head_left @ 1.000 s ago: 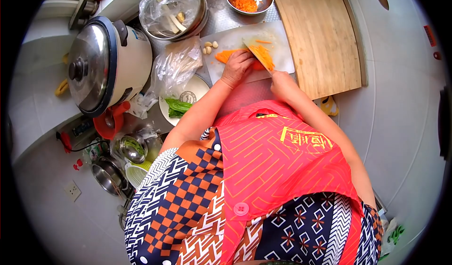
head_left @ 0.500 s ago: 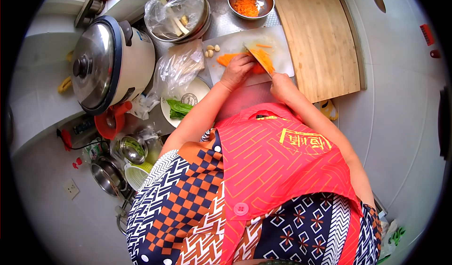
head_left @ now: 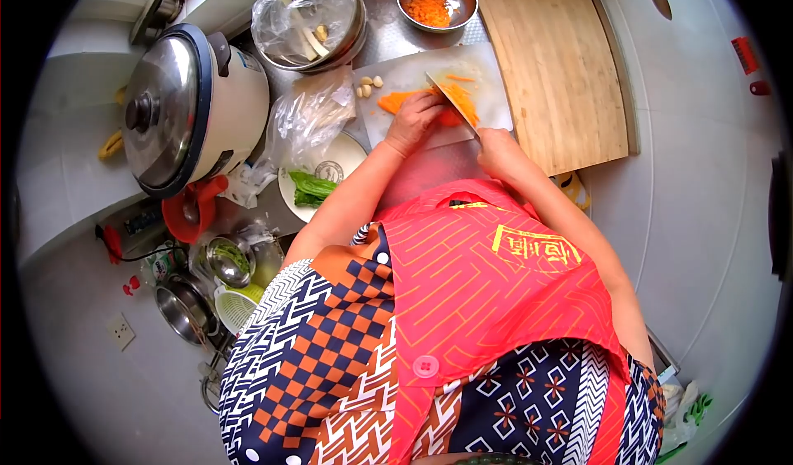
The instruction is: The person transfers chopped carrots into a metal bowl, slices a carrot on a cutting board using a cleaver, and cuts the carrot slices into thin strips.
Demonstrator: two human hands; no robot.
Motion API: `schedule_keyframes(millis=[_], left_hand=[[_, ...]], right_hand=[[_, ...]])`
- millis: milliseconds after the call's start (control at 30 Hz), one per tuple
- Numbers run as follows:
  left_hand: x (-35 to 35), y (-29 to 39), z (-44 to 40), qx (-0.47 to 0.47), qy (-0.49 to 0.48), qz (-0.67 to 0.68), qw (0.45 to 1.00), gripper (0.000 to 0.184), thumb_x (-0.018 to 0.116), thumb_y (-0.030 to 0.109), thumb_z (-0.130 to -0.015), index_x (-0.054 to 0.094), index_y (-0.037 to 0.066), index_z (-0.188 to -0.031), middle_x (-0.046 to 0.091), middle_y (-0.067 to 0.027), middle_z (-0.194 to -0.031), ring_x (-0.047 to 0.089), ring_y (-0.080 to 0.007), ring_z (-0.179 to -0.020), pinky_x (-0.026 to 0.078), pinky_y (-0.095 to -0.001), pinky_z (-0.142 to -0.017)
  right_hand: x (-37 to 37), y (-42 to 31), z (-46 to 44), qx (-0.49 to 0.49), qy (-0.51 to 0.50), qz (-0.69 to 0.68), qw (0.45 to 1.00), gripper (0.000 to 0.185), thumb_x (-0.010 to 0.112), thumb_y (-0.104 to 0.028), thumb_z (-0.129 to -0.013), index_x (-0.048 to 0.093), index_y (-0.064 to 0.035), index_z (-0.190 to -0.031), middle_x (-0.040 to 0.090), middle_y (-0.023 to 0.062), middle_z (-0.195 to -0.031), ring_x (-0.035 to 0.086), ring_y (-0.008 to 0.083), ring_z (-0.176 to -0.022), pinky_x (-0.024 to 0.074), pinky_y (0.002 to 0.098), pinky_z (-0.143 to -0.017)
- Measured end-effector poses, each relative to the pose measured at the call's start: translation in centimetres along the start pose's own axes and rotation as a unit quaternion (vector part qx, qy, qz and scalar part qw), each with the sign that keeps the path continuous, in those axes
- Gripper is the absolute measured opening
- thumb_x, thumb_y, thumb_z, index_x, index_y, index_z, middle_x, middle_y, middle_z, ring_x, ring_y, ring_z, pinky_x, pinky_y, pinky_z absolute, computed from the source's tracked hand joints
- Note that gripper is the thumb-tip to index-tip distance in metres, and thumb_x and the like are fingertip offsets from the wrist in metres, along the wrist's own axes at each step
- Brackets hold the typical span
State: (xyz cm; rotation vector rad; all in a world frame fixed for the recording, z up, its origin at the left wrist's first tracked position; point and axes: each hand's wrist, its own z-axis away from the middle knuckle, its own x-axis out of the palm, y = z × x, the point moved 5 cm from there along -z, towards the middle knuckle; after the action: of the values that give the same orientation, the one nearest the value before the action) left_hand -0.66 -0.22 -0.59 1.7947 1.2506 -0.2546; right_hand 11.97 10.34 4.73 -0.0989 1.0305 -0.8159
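My right hand [head_left: 501, 153] is closed round the handle of a kitchen knife [head_left: 453, 102], whose blade stands over the carrot on a white cutting board [head_left: 489, 68]. With fingers curled down, my left hand [head_left: 413, 123] presses on the carrot just left of the blade. Orange carrot slices [head_left: 395, 101] stick out to the left of these fingers. Cut carrot strips [head_left: 463, 97] lie to the right of the blade. Several peeled garlic cloves [head_left: 366, 90] rest near the board's left edge. My fingertips partly hide the carrot under them.
A metal bowl [head_left: 461, 17] of chopped carrot stands behind the board. To the right lies a large wooden board [head_left: 562, 77]. On the left are a rice cooker [head_left: 227, 106], a pot with a plastic bag [head_left: 301, 23], and a plate [head_left: 351, 155] with green leaves.
The knife blade has turned slightly and shows a narrower face than before. Both hands stay in nearly the same place over the board. The whole view has shifted a little.
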Motion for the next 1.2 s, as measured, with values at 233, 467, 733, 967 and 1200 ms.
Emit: schedule_keyframes(millis=[233,467,733,967,1200], left_hand=[[0.3,-0.4,0.6,-0.007,-0.007,-0.018,1.0,0.021,0.059,0.006,-0.074,0.067,0.006,-0.093,0.064,-0.0072,-0.099,0.06,-0.0257,-0.1,0.049,-0.0367,-0.086],[0.5,-0.6,0.8,-0.01,-0.017,-0.023,1.0,0.022,0.059,0.007,-0.075,0.067,0.006,-0.095,0.064,-0.0061,-0.102,0.059,-0.0254,-0.102,0.048,-0.0363,-0.086],[0.5,-0.7,0.6,-0.01,-0.013,-0.015,1.0,0.02,0.059,0.007,-0.074,0.068,0.006,-0.093,0.065,-0.0062,-0.101,0.059,-0.0254,-0.101,0.048,-0.0364,-0.087],[-0.1,0.2,-0.1,-0.012,-0.01,-0.006,1.0,0.023,0.063,0.003,-0.069,0.067,0.005,-0.091,0.066,-0.0086,-0.102,0.061,-0.0271,-0.099,0.048,-0.0369,-0.087],[0.0,-0.1,0.0,-0.011,-0.013,-0.007,1.0,0.024,0.063,0.001,-0.068,0.067,0.005,-0.091,0.066,-0.0084,-0.102,0.06,-0.0274,-0.101,0.048,-0.0374,-0.087]], right_hand=[[-0.4,0.3,1.6,-0.019,0.021,-0.023,0.999,0.023,0.048,0.001,-0.075,0.062,0.0076,-0.092,0.06,0.0337,-0.089,0.06,0.0464,-0.09,0.0486,0.0502,-0.08],[0.0,0.8,1.4,-0.021,0.023,-0.018,0.999,0.022,0.051,0.001,-0.072,0.062,0.0096,-0.089,0.06,0.0347,-0.089,0.061,0.0462,-0.09,0.0495,0.0496,-0.082],[0.2,0.7,1.3,-0.012,0.003,-0.007,1.0,0.023,0.046,0.002,-0.077,0.061,0.0078,-0.094,0.06,0.034,-0.084,0.061,0.0474,-0.085,0.0498,0.0502,-0.076],[1.3,0.8,-1.4,0.009,-0.015,0.008,1.0,0.022,0.057,-0.001,-0.072,0.065,0.0092,-0.089,0.062,0.0318,-0.091,0.062,0.0434,-0.09,0.0507,0.0472,-0.082],[1.1,0.7,-1.9,0.016,0.0,0.007,1.0,0.021,0.058,-0.001,-0.071,0.065,0.0092,-0.088,0.063,0.0294,-0.09,0.063,0.0424,-0.088,0.0518,0.0455,-0.081]])
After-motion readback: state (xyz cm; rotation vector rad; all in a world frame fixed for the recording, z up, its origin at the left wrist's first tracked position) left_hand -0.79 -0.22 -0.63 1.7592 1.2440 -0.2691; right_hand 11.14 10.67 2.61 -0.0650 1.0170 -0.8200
